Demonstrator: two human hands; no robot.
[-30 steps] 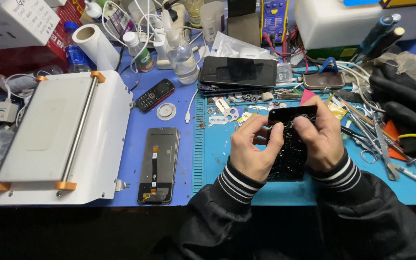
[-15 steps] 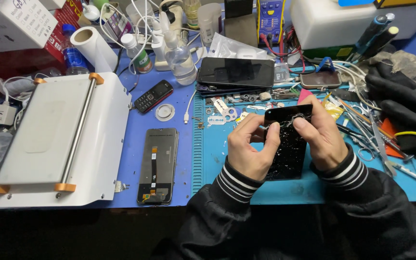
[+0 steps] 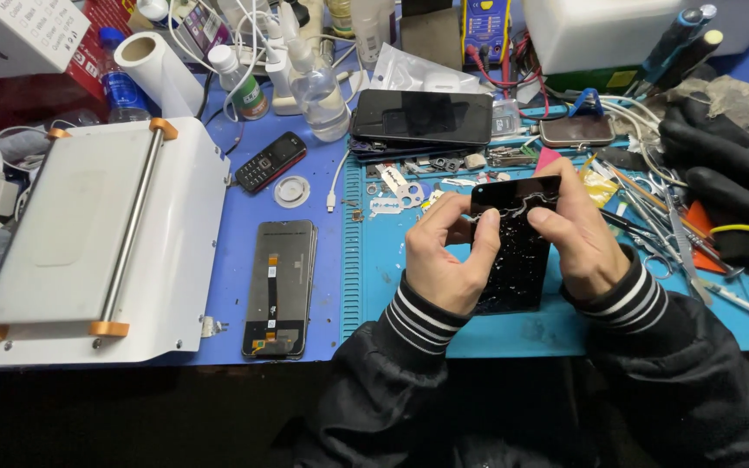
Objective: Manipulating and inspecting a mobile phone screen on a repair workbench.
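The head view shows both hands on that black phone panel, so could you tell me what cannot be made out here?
- Black phone panel: its side edges are covered by the left hand and right hand.
- The pale strip at the panel's top: too small to identify.
- Black glove: cut off by the right edge.

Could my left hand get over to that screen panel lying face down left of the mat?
Probably yes. The left hand is busy on the cracked phone, but the screen panel lies close by on bare blue table, nothing between.
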